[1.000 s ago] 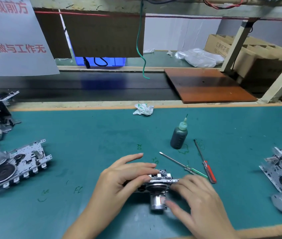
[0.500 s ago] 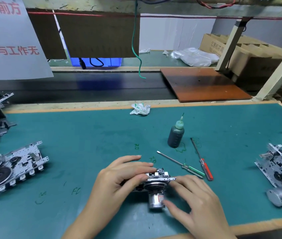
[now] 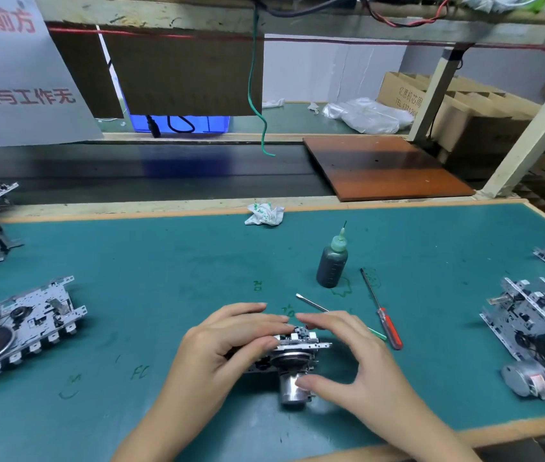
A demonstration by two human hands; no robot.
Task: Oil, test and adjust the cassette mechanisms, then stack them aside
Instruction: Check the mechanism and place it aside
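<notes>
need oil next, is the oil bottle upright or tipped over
Upright: the oil bottle stands on its base on the green mat, needle tip pointing up.

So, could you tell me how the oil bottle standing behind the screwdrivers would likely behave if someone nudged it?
The oil bottle is tall and narrow on a small base, so it would probably tip rather than slide. Its body looks round, so once down it may roll across the green mat. It looks nearly full of dark oil, so probably fairly heavy for its size.
</notes>
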